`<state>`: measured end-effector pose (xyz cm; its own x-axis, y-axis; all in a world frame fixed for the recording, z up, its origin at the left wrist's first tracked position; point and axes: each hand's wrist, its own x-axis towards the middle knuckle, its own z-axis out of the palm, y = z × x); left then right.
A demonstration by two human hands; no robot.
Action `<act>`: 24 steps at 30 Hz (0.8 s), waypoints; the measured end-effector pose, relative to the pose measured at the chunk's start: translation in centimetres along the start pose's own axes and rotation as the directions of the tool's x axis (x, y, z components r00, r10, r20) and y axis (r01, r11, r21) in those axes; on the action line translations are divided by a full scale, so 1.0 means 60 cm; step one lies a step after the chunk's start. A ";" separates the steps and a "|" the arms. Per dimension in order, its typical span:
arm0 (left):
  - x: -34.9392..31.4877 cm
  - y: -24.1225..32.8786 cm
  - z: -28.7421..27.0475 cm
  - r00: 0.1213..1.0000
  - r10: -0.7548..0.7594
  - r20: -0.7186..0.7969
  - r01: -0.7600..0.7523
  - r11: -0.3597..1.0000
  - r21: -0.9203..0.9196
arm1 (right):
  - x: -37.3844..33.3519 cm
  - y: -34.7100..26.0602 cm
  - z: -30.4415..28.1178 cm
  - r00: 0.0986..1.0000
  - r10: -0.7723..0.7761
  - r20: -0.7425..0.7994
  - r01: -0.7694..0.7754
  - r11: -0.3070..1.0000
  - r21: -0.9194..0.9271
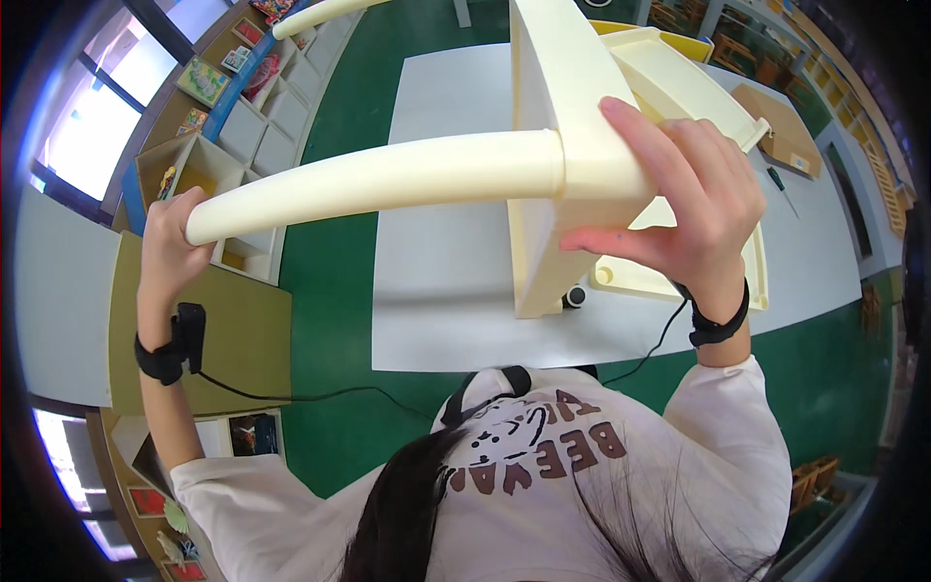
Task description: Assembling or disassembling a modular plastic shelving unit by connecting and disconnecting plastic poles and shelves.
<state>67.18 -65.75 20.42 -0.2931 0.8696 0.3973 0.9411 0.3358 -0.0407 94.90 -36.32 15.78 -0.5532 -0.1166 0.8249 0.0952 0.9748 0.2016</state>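
Note:
My left hand point(175, 233) is wrapped round the free end of a long, slightly curved cream plastic leg point(378, 189). The leg's other end joins the corner of an upright cream plastic panel point(587, 107), which stands on edge on the white table point(436, 320). My right hand point(693, 194) grips that corner from the right, thumb below and fingers over the top; part of its grip is hidden behind the corner. A second cream leg point(330, 15) reaches left from the panel's far side, cut off by the upper edge.
Beyond my right hand lie a cream tray-like part point(679, 82), a yellow piece point(693, 46), flat brown cardboard point(776, 131) and a green-handled screwdriver point(781, 186). A small round black-and-white object point(575, 297) sits near the panel's foot. White shelves point(276, 116) stand left. Black cables trail from both wristbands.

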 end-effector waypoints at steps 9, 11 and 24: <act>0.007 -0.018 -0.031 0.798 -0.076 0.598 0.293 0.916 -0.274 | 0.011 -0.005 0.010 0.999 -0.051 -0.017 0.052 0.998 0.036; 0.003 -0.020 -0.032 0.677 -0.060 0.734 0.396 0.869 -0.295 | 0.010 -0.006 0.015 0.998 -0.049 -0.030 0.049 0.999 0.024; -0.014 0.004 -0.025 0.994 0.015 0.111 -0.008 0.998 -0.062 | 0.026 -0.014 0.005 0.999 -0.012 0.034 0.010 0.998 0.058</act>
<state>67.93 -66.94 21.47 -0.2960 0.9093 0.2925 0.9521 0.3056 0.0133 93.73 -37.28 16.74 -0.5818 -0.1220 0.8041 0.0417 0.9829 0.1793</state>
